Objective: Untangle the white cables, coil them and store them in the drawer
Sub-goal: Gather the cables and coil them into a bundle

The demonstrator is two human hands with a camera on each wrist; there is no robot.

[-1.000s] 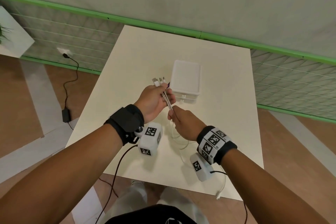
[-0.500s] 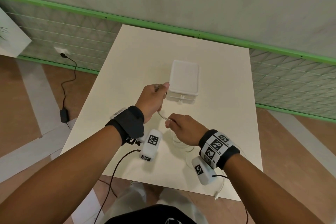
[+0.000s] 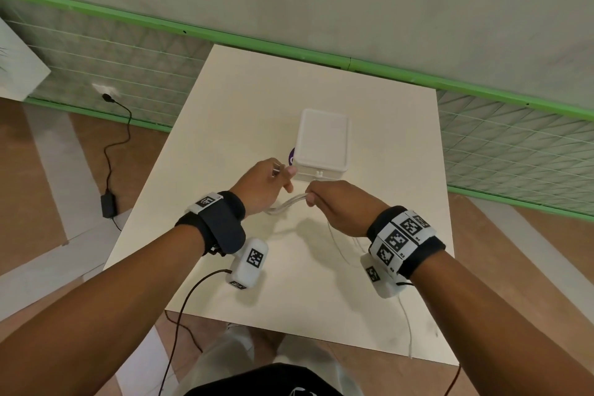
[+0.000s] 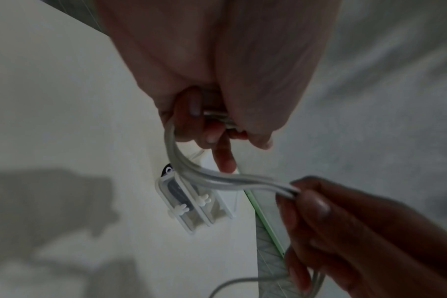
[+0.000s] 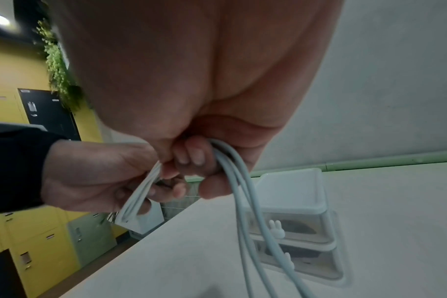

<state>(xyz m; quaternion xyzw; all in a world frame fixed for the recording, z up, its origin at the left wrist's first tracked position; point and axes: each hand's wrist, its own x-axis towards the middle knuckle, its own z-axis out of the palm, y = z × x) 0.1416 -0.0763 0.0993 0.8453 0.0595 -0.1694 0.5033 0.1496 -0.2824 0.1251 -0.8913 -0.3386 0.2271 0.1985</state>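
Note:
The white cables (image 3: 286,204) run as one bundle between my two hands above the table. My left hand (image 3: 266,183) grips the plug ends, which poke out by the thumb (image 3: 275,166). My right hand (image 3: 334,202) pinches the bundle (image 4: 232,181) a little to the right; the loose lengths (image 5: 245,211) hang from it down to the table (image 3: 334,244). The white two-drawer box (image 3: 323,143) stands just beyond both hands, its drawers (image 5: 291,227) closed, with small rabbit-shaped handles (image 5: 276,228).
The cream table (image 3: 225,125) reaches the green-railed wall (image 3: 289,51). One cable end hangs over the near edge (image 3: 409,331). A purple item (image 3: 292,156) peeks out left of the box. A black adapter and cord (image 3: 107,206) lie on the floor at left.
My right hand has slid to the right along the cables, stretching a length of the bundle between the hands. The left hand has turned, so the plug ends show less.

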